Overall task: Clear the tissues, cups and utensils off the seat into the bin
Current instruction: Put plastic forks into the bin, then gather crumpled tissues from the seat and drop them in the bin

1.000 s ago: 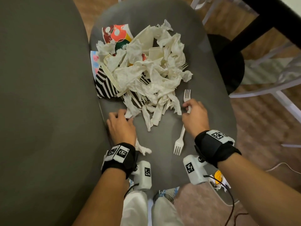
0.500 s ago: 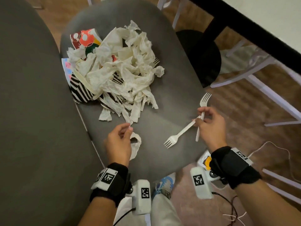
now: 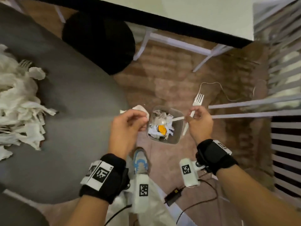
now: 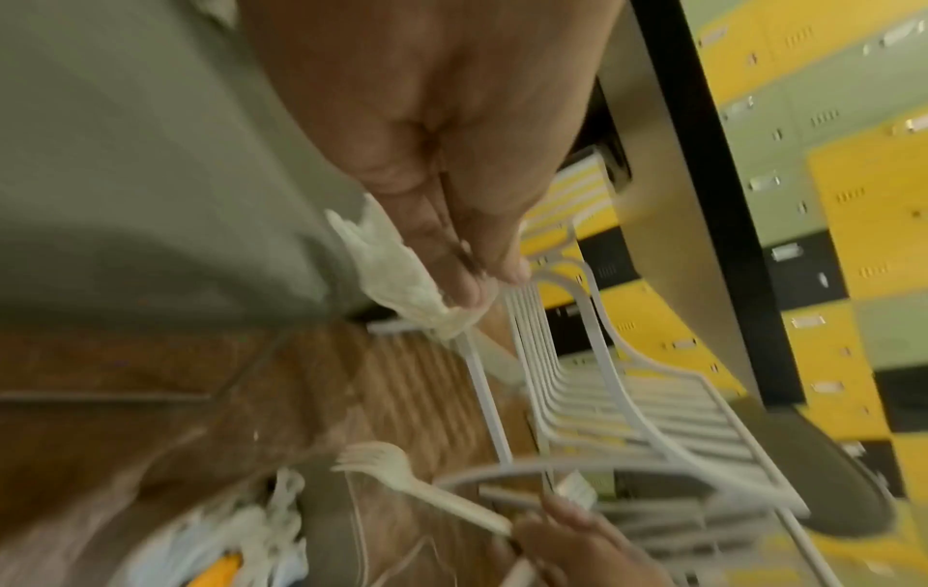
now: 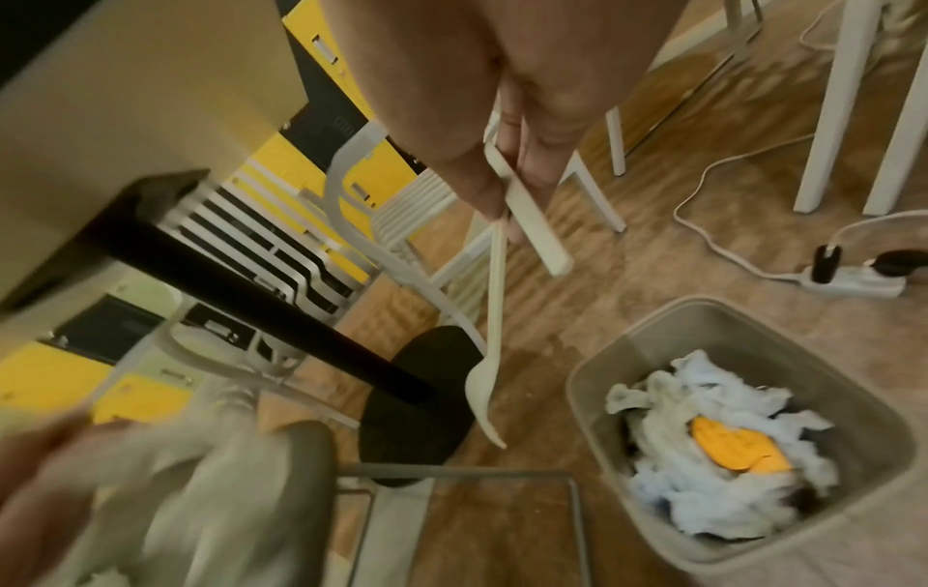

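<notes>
The bin (image 3: pixel 164 126) sits on the floor just off the seat's (image 3: pixel 73 111) edge, already part full of tissues with something orange among them. The left hand (image 3: pixel 127 126) has its grip pinched on a tissue (image 3: pixel 141 110), held at the bin's seat-side rim rather than squarely over the opening. The right hand (image 3: pixel 199 123) has its grip clamped on two forks (image 3: pixel 197 100), crossed in the fingers; one points tines away from the bin, the other reaches in over the opening.

To do the drop well, I would bring both hands in over the middle of the bin before letting go. A tissue drifts, so it is best released low and central. The crossed forks should be tipped handle-down and freed together, since one sticking out past the rim could bounce onto the floor.

Room is fair: bare floor lies beyond the bin, with a white cable (image 3: pixel 228 95) and chair rails (image 3: pixel 244 108) on its far side from the seat, and a shoe (image 3: pixel 140 159) just on its near side. On the seat, well away from the bin, the main tissue heap (image 3: pixel 17 103) waits, a fork's tines showing in it.
</notes>
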### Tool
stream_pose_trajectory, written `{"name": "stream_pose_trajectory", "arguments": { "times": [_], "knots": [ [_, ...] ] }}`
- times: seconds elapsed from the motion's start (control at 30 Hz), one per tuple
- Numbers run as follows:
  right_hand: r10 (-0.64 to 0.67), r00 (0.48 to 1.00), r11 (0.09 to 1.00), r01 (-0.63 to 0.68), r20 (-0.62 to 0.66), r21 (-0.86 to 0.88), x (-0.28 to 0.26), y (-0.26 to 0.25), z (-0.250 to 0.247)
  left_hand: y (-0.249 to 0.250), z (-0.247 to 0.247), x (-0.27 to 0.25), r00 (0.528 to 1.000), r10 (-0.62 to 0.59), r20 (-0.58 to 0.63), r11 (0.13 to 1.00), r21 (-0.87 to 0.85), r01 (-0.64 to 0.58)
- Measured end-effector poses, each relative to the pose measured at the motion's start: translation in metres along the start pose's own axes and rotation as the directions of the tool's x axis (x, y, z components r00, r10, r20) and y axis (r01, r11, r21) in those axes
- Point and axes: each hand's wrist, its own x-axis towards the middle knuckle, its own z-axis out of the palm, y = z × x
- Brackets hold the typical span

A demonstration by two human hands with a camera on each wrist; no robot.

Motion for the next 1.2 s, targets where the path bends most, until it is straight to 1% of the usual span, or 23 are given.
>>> {"name": "stream_pose_trajectory", "arguments": {
  "times": [0.07,0.13,0.2,0.27,0.33,0.43,0.47,0.5,0.57,0.63,0.67,0.73,0.83,0.9,0.93,1.0,1.07,1.13,1.17,1.2],
  "knots": [
    [-0.021,1.0,0.993,0.021,0.004,-0.115,0.001,0.022,0.0,-0.015,0.04,0.006,0.99,-0.029,0.139,0.989,0.149,0.009],
    [-0.046,0.999,0.988,0.049,0.026,-0.145,0.003,0.04,0.007,-0.038,0.07,0.013,0.977,-0.069,0.203,0.949,0.314,0.002],
    [-0.064,0.997,0.984,0.07,0.038,-0.165,0.009,0.064,0.019,-0.065,0.09,0.021,0.97,-0.146,0.194,0.883,0.467,0.04],
    [-0.038,0.996,0.98,0.052,0.075,-0.193,0.02,0.092,0.035,-0.091,0.102,0.033,0.966,-0.219,0.137,0.806,0.583,0.1],
    [0.007,0.989,0.979,0.024,0.146,-0.203,0.025,0.109,0.049,-0.113,0.106,0.046,0.959,-0.264,0.107,0.764,0.629,0.14],
    [0.033,0.979,0.967,0.019,0.199,-0.252,0.033,0.131,0.062,-0.151,0.116,0.067,0.946,-0.301,0.121,0.686,0.716,0.127],
    [0.024,0.977,0.966,0.032,0.211,-0.258,0.034,0.134,0.065,-0.16,0.119,0.072,0.934,-0.32,0.158,0.676,0.728,0.108],
    [0.019,0.975,0.965,0.04,0.223,-0.258,0.035,0.138,0.067,-0.168,0.121,0.077,0.912,-0.346,0.219,0.667,0.741,0.075],
    [0.025,0.963,0.966,0.046,0.269,-0.253,0.039,0.146,0.069,-0.175,0.123,0.083,0.847,-0.4,0.35,0.62,0.784,-0.031],
    [0.059,0.944,0.958,0.037,0.324,-0.284,0.042,0.15,0.07,-0.174,0.119,0.084,0.806,-0.428,0.409,0.605,0.792,-0.08],
    [0.072,0.937,0.954,0.035,0.343,-0.298,0.042,0.152,0.071,-0.171,0.115,0.081,0.796,-0.441,0.415,0.613,0.787,-0.071],
    [0.107,0.926,0.947,0.016,0.363,-0.319,0.039,0.15,0.069,-0.16,0.105,0.07,0.798,-0.441,0.411,0.644,0.764,-0.038],
    [0.143,0.923,0.937,-0.01,0.357,-0.35,0.035,0.141,0.064,-0.141,0.083,0.048,0.826,-0.393,0.404,0.725,0.689,0.008],
    [0.146,0.916,0.933,-0.002,0.375,-0.361,0.031,0.127,0.061,-0.125,0.063,0.033,0.859,-0.341,0.383,0.783,0.621,0.034],
    [0.133,0.911,0.93,0.022,0.392,-0.367,0.027,0.117,0.059,-0.116,0.052,0.025,0.877,-0.311,0.365,0.814,0.579,0.048],
    [0.053,0.9,0.93,0.113,0.433,-0.35,0.017,0.087,0.059,-0.095,0.025,0.01,0.918,-0.244,0.313,0.867,0.495,0.062],
    [-0.079,0.875,0.937,0.229,0.478,-0.263,0.004,0.049,0.064,-0.072,-0.008,-0.002,0.96,-0.185,0.211,0.911,0.404,0.086],
    [-0.19,0.829,0.933,0.319,0.526,-0.165,-0.009,0.005,0.072,-0.052,-0.048,-0.013,0.989,-0.134,0.066,0.947,0.303,0.108],
    [-0.251,0.802,0.921,0.37,0.542,-0.12,-0.015,-0.017,0.077,-0.043,-0.069,-0.016,0.995,-0.097,-0.023,0.957,0.271,0.099],
    [-0.32,0.765,0.9,0.43,0.559,-0.074,-0.022,-0.039,0.083,-0.036,-0.09,-0.019,0.991,-0.055,-0.124,0.963,0.254,0.085]
  ]
}}
